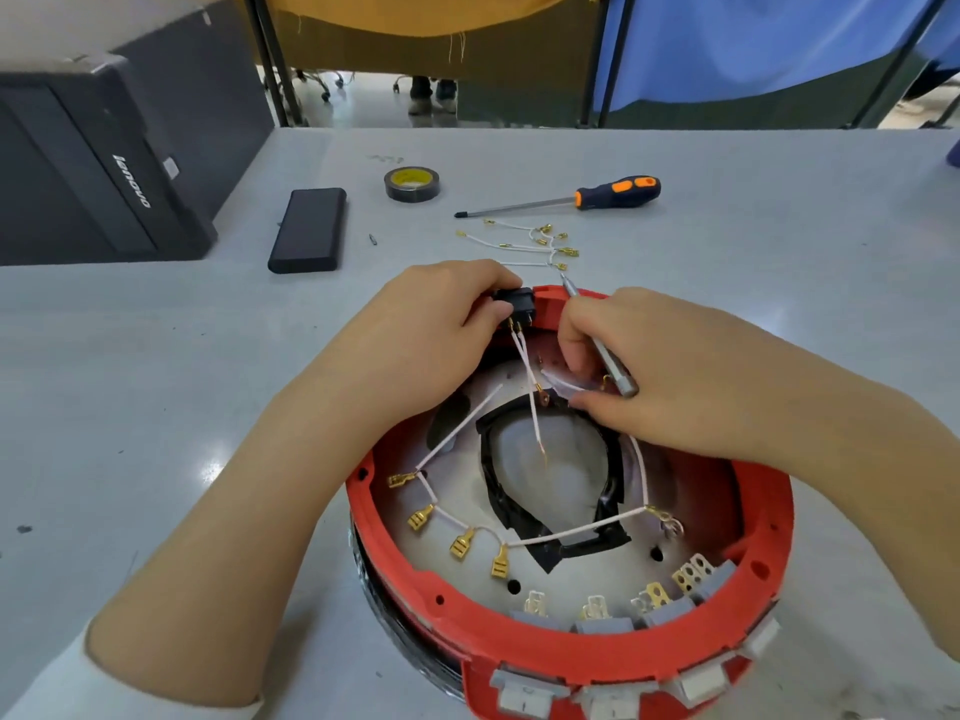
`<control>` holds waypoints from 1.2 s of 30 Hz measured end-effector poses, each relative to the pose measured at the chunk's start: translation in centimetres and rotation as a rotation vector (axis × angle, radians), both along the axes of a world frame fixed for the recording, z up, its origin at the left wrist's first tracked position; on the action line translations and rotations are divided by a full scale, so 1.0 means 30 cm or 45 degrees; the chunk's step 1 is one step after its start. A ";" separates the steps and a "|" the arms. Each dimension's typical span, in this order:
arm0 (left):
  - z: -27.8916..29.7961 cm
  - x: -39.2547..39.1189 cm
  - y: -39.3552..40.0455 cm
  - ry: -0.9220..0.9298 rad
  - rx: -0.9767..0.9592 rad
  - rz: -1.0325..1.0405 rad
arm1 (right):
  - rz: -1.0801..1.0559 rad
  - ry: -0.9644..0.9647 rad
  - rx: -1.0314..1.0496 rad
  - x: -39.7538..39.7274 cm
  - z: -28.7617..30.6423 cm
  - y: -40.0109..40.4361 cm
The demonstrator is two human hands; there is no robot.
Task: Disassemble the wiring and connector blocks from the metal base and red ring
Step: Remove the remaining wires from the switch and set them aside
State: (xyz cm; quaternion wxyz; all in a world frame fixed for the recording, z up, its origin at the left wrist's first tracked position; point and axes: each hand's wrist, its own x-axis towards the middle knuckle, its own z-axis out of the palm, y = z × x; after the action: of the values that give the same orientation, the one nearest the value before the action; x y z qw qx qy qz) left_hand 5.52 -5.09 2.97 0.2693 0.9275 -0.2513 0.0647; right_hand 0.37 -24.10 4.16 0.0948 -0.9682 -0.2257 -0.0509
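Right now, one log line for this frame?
left hand grips black switch at red ring rim | right hand holds small screwdriver | white wires attached to switch

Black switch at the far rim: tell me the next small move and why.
Probably pull the white wires off the black switch. The left hand already grips the switch at the red ring, its gold terminals still carry two wires, and the right hand holds a small metal tool beside them.
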 end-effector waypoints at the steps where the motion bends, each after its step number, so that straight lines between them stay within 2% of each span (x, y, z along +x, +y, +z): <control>1: -0.001 0.001 0.000 -0.007 0.004 -0.001 | -0.008 -0.013 -0.033 -0.006 -0.003 0.003; 5: -0.001 0.001 0.002 0.001 0.000 -0.002 | -0.026 0.059 0.023 -0.029 -0.001 0.010; 10: 0.003 -0.003 0.002 0.003 0.012 0.004 | -0.055 0.339 0.616 -0.063 0.056 -0.008; 16: 0.005 -0.007 0.003 0.001 0.027 -0.008 | -0.175 0.132 0.767 -0.049 0.136 -0.043; 20: 0.006 -0.005 0.004 0.003 0.011 -0.021 | -0.241 0.201 0.828 -0.028 0.159 -0.045; 22: 0.007 -0.006 0.003 -0.003 -0.038 -0.031 | -0.276 0.255 0.980 -0.012 0.160 -0.046; 26: 0.010 -0.005 0.010 0.051 -0.320 -0.071 | -0.288 0.333 1.480 0.029 0.148 -0.056; 30: 0.029 -0.002 0.019 0.420 -1.011 -0.012 | -0.382 0.193 1.791 0.069 0.110 -0.049; 33: 0.047 0.011 0.030 0.639 -1.212 0.014 | -0.480 0.087 1.800 0.092 0.056 -0.011; 36: 0.048 0.006 0.029 0.580 -1.067 0.072 | -0.448 0.002 1.612 0.103 0.029 0.016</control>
State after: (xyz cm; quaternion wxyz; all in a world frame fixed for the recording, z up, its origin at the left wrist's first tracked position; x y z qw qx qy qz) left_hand 5.70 -4.21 4.41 0.6665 0.7360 -0.1126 -0.0372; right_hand 3.47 -23.61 5.04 0.6367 -0.7478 0.0095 -0.1880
